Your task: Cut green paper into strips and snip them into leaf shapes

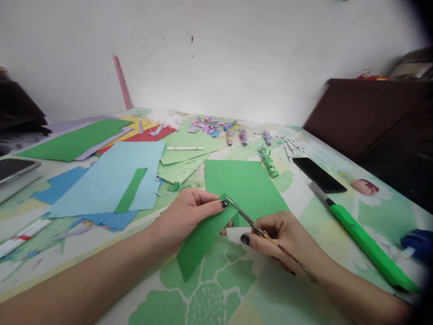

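My left hand [189, 212] pinches a strip of green paper [203, 239], thumb on top and fingers beneath. My right hand [280, 239] grips small scissors [246, 219], whose blades lie across the top end of that strip. Just behind the hands a larger green sheet [241, 183] lies flat on the table. Both hands hover low over the table's front middle.
A light blue sheet [111, 178] with a green strip on it lies to the left, over darker blue pieces. A black phone [320, 174] and a green utility knife [368, 246] lie to the right. Paper scraps, rolled curls and pens are scattered at the back.
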`<state>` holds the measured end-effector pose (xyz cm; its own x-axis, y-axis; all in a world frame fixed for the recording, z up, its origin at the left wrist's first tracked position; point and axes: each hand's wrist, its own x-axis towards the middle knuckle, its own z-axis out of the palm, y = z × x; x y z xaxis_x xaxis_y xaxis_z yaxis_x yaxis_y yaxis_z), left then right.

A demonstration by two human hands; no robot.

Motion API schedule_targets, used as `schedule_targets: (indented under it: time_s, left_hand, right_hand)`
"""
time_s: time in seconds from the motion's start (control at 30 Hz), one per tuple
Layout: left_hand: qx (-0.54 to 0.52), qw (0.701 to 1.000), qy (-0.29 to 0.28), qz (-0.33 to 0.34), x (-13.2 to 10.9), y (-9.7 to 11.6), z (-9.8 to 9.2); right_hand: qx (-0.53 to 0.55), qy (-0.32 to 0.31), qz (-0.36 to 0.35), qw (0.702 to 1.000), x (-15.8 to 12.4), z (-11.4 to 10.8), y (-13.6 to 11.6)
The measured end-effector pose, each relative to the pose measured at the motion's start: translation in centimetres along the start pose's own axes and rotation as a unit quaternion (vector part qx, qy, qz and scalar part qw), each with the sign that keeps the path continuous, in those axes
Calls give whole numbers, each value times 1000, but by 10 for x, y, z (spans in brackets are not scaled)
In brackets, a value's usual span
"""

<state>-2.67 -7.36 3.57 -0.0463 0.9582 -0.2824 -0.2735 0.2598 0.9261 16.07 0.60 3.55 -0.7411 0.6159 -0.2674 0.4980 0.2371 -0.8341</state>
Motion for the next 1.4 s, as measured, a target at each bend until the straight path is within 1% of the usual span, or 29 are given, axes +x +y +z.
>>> schedule_targets:
  time_s: [0.17, 0.4, 0.77, 1.0, 1.27, 1.4]
  left_hand:
    - [0, 1000, -3, 0, 1, 0, 0]
    - [7, 1000, -9, 2, 2, 1, 0]
    - [16, 1000, 10, 3, 2, 1, -1]
    - [13, 1000, 5, 1, 2, 0, 0]
    - [21, 1000, 10, 4, 2, -1, -1]
    - [20, 1000, 10, 3, 2, 0, 0]
  right_hand:
    - [-2, 0, -4, 1000, -1, 0, 0]
    - [63, -33, -19, 997, -5, -2, -7]
    - [84, -38, -15, 996, -6, -1, -9]
    - [69, -27, -11, 997, -5, -1, -9]
    - [35, -17, -8, 999, -2, 1, -3]
    - [23, -2, -13, 1000, -2, 2, -2]
